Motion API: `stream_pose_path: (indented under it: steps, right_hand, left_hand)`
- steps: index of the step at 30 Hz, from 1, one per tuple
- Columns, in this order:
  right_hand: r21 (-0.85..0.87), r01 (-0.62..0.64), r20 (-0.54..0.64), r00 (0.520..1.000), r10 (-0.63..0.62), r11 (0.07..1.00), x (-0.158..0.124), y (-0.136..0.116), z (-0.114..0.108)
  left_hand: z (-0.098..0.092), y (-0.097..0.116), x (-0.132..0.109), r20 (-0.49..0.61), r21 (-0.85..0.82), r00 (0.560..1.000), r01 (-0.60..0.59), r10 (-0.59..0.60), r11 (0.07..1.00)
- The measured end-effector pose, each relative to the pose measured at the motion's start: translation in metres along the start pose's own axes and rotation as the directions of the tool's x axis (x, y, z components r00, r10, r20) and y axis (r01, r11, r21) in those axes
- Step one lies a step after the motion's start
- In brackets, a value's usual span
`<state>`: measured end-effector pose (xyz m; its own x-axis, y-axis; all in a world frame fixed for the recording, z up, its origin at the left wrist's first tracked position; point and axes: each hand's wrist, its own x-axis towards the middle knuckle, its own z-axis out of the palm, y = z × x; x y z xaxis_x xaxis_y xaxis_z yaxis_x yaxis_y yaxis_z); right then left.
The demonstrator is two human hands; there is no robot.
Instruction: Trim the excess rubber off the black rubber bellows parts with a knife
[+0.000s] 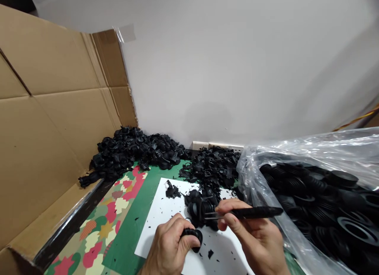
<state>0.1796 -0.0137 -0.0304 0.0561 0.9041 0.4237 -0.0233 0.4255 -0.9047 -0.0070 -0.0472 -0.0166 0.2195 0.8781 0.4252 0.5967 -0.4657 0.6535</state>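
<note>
My left hand (168,245) is closed around a small black ribbed rubber part (194,236) just above a white sheet (160,215). My right hand (251,235) pinches a slim black tool (251,213) with a thin metal tip; the tip points left toward a cluster of black ribbed parts (201,208) lying on the sheet. The two hands are close together at the lower middle of the view. Small black scraps lie scattered on the white sheet around them.
A heap of black ribbed parts (133,150) lies at the back left, a pile of black offcuts (213,166) behind the sheet. A clear plastic bag (310,164) full of black parts fills the right. Cardboard walls (53,109) stand left; a green patterned mat (118,211) covers the table.
</note>
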Motion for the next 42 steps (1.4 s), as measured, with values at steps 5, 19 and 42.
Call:
stream_pose_path:
  steps: [5,19,42]
  right_hand:
    - [0.096,-0.041,0.068,0.997,0.035,0.995,-0.005,-0.009,0.005]
    - [0.131,0.001,0.189,0.982,-0.026,0.991,-0.011,-0.010,0.015]
    - [0.131,-0.051,0.145,0.989,0.032,0.990,0.001,0.000,0.001]
  left_hand:
    - [0.001,-0.001,-0.002,0.021,0.025,1.000,0.005,-0.005,1.000]
    - [0.001,-0.003,-0.003,0.045,0.012,0.999,0.009,-0.010,1.000]
    - [0.001,0.000,-0.001,-0.006,0.050,0.999,-0.052,0.052,0.997]
